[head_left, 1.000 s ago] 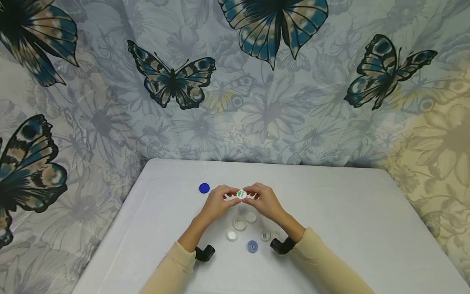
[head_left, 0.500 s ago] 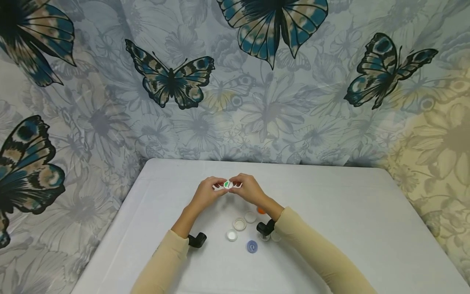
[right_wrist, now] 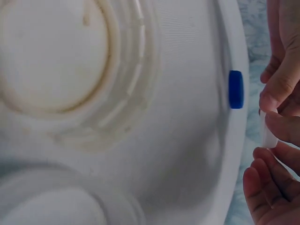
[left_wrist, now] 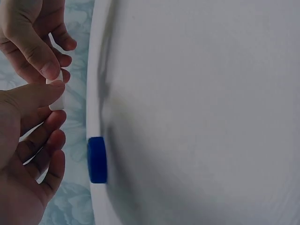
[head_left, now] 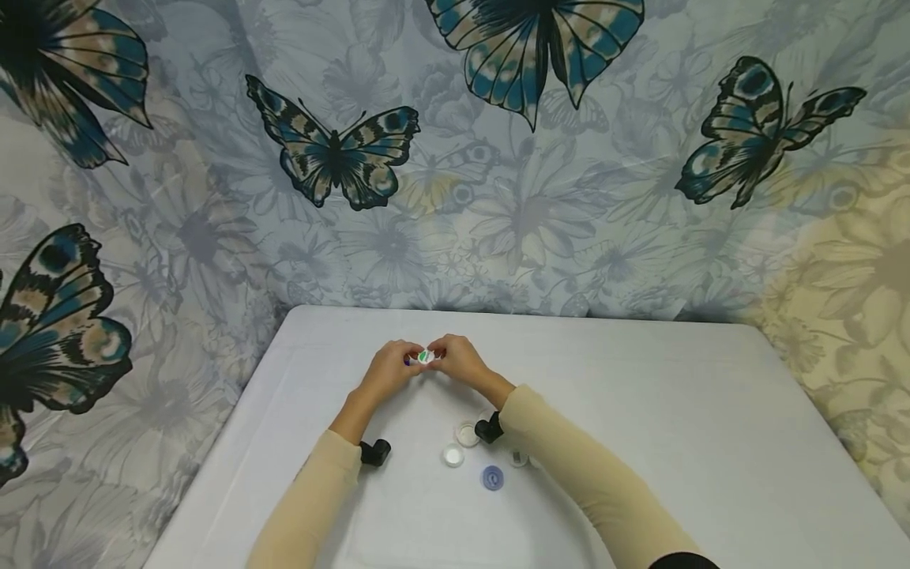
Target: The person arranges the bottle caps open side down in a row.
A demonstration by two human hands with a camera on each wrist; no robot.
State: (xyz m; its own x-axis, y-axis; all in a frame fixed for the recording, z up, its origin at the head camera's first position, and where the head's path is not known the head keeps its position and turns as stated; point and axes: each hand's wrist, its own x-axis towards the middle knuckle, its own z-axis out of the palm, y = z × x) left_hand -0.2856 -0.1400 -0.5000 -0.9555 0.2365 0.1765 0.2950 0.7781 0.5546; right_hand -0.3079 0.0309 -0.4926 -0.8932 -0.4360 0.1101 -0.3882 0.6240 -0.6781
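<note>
A small white bottle cap (head_left: 426, 357) with a green mark on its face is held up above the far part of the table. My left hand (head_left: 387, 371) pinches it from one side between thumb and fingers. From the other side my right hand (head_left: 460, 362) pinches it too, so the fingertips of both hands nearly meet. In the left wrist view the white cap (left_wrist: 57, 101) shows edge-on. A dark blue bottle cap (left_wrist: 97, 160) lies on the table close by; in the head view the left fingers cover most of it.
Nearer on the white table (head_left: 355, 514) lie a whitish ringed cap (head_left: 467, 433), a smaller white cap (head_left: 453, 455), a pale blue cap (head_left: 493, 477) and a clear cap (head_left: 520, 458) partly under the right forearm. A butterfly-patterned wall covering (head_left: 533, 221) rises behind the far edge.
Both hands have moved left and slightly away with the white cap, toward the blue cap, which they now partly cover. An orange cap glimpsed earlier is hidden by the right arm.
</note>
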